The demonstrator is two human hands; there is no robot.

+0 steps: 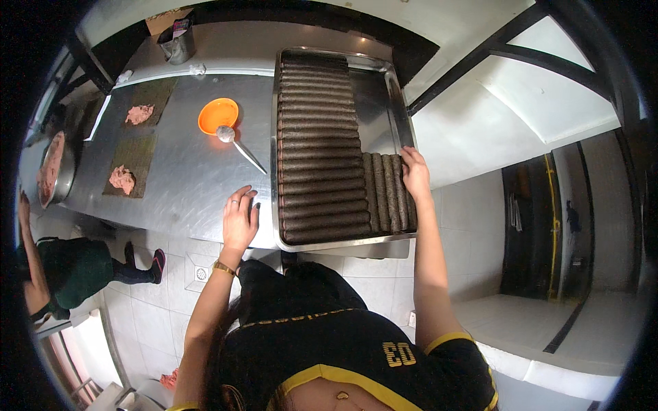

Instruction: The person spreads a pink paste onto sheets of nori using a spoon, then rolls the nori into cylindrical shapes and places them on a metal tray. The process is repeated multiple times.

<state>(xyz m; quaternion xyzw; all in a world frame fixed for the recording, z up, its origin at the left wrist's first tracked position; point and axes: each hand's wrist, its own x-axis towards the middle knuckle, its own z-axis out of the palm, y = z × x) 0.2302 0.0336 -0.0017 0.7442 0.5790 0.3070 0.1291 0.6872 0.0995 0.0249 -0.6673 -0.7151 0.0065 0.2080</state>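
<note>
A large metal tray (385,94) holds dark seaweed-wrapped rolls (319,147). Many lie crosswise in a long stack on its left side. Several shorter-looking rolls (384,192) stand lengthwise at its near right. My right hand (416,175) is at the tray's right side, its fingers curled over the far end of the outermost roll (409,209). Its palm hides part of that roll. Left of the tray, my left hand (240,218) rests at the table's near edge, fingers apart and holding nothing. It wears a ring and a gold-coloured bracelet.
An orange bowl (214,109) and a spoon (248,156) with pale paste lie on the steel table (185,164). Two seaweed sheets (142,147) bear pink paste. A metal bowl of paste (65,175) is at far left, near another person (75,274). A metal pitcher (177,48) stands behind.
</note>
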